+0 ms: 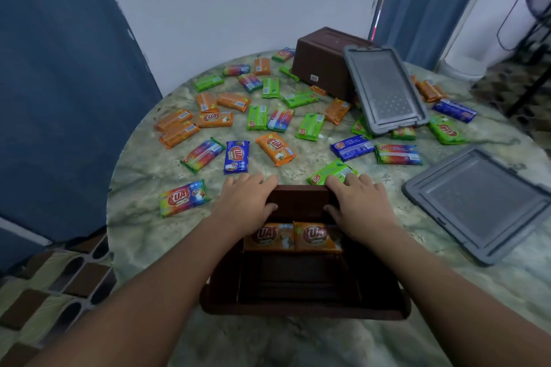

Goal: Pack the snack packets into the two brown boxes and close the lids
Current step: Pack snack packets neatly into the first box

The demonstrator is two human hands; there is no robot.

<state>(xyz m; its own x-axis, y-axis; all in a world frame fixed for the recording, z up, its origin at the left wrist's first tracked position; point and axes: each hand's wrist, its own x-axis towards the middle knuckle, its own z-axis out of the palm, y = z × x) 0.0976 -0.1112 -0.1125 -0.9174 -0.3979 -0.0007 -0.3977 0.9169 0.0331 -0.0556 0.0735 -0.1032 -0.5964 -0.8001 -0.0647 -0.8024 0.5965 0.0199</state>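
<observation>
Round marble-look table (143, 247) littered with snack packets (275, 148), and both hands, left hand (246, 202) and right hand (359, 202), grip the near brown box's (298, 307) far rim, probably steadying it for packing.
</observation>
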